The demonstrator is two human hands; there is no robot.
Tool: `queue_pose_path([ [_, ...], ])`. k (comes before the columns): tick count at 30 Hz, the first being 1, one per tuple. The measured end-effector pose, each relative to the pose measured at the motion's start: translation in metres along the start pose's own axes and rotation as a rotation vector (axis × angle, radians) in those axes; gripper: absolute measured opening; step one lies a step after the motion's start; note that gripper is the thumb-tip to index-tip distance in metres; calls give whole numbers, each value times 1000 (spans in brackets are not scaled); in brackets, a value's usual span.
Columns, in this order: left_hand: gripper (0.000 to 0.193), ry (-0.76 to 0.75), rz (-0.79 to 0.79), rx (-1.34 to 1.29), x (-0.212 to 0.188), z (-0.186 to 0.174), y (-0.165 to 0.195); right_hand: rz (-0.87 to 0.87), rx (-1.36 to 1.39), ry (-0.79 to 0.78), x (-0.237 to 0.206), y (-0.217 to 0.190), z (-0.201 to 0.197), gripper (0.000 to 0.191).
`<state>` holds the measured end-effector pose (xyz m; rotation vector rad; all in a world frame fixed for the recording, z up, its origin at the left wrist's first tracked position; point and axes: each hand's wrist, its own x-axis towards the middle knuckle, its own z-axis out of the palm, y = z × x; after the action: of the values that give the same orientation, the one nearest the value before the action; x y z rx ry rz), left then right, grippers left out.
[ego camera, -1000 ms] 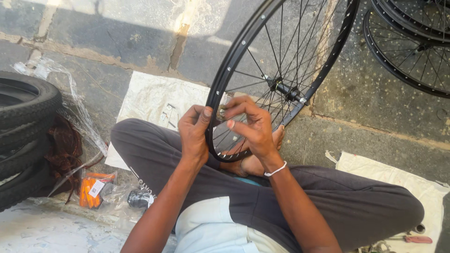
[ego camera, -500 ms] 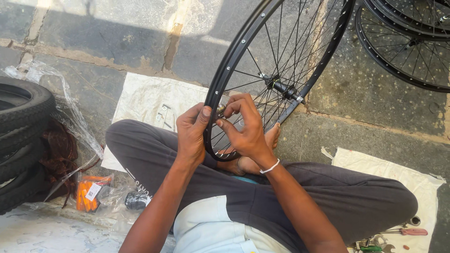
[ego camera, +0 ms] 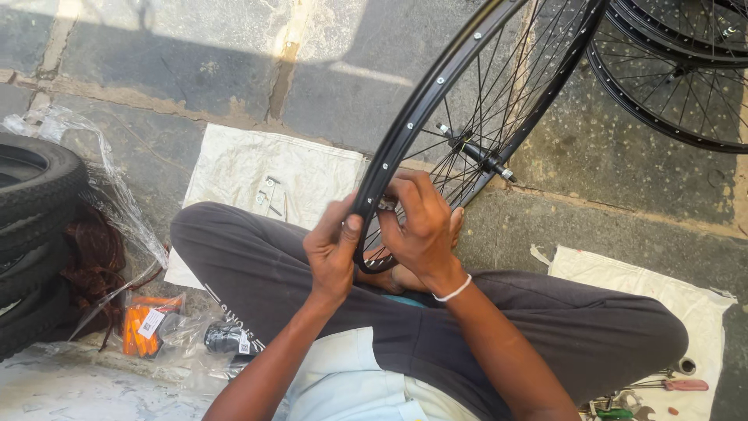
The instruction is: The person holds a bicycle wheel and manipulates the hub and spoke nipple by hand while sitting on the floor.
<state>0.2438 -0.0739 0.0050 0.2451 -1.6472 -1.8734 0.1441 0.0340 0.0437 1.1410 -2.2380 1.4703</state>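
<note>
my left hand [ego camera: 331,253] clamps the black rim [ego camera: 405,129] over my lap; my right hand [ego camera: 421,226] pinches something small at its inner edge, maybe a nipple. two more wheels [ego camera: 670,78] lie beyond.

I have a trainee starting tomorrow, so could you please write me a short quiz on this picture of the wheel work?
1. True or false: both hands grip the black wheel rim near its lowest part.
2. What lies stacked at the person's left side? A) tyres B) buckets C) bricks
3. What does the right hand wear at the wrist?

Key
1. True: the left hand clasps the rim from outside, thumb on it, and the right hand's fingers work among the spokes.
2. A: black tyres are stacked there.
3. A thin white band.
</note>
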Motion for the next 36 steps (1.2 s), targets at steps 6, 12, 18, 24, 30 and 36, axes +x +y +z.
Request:
queue_pose_path([
  [6,49,-110,-221,-69,26,1,15,239,224,-101,22,1,-34,16],
  [12,52,-112,-82,54,57,2,33,204,300,228,6,4,-25,24],
  [18,49,64,-204,55,56,4,31,232,288,99,-7,9,14,31],
  [24,39,87,-232,-46,54,-2,22,295,807,-221,12,31,8,45],
  [30,36,94,-271,-157,49,-3,18,393,666,-93,15,11,15,35],
  [36,31,182,-216,-119,51,-2,16,414,902,-90,16,15,17,29],
])
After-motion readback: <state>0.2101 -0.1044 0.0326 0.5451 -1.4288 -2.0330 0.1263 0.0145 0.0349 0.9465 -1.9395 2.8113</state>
